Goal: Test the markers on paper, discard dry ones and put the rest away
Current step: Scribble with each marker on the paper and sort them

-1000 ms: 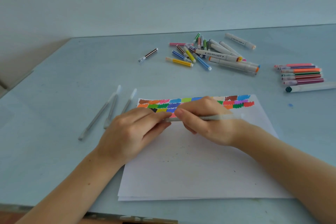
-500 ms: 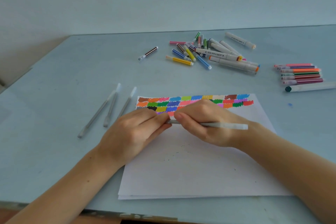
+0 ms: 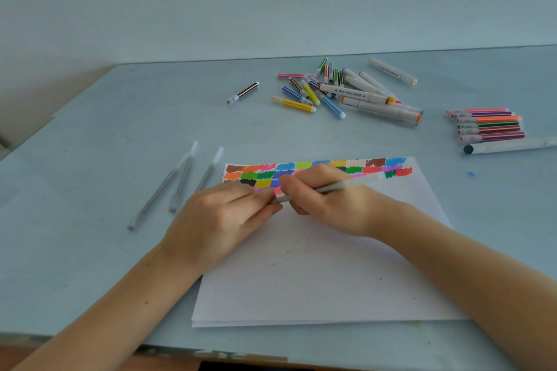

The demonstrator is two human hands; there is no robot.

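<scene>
Grey pen (image 3: pixel 334 187): a slim pale-grey marker lies slanted across the middle of the frame, its far end pointing up and right, held by both hands above the paper.
Right hand (image 3: pixel 328 202): fingers curled round the pen's barrel, gripping it near the lower-left end.
Left hand (image 3: pixel 223 217): thumb and fingertips pinch the pen's lower-left tip, possibly its cap; the blur there makes it hard to tell.
Paper (image 3: pixel 316 274): white sheets lie at the centre of the blue-grey table (image 3: pixel 90 159), with rows of coloured test scribbles (image 3: pixel 373 166) along the top edge.
Three grey pens (image 3: pixel 177 184): they lie capped, side by side, left of the paper and just above the left hand.
Loose pile of markers (image 3: pixel 346 93): mixed short coloured and thick white ones lie in the upper centre.
Striped marker (image 3: pixel 243 92): it lies alone, left of the pile.
Neat row of markers (image 3: pixel 488 126): they lie parallel at the right edge, with a long white marker (image 3: pixel 509 146) just below them.
</scene>
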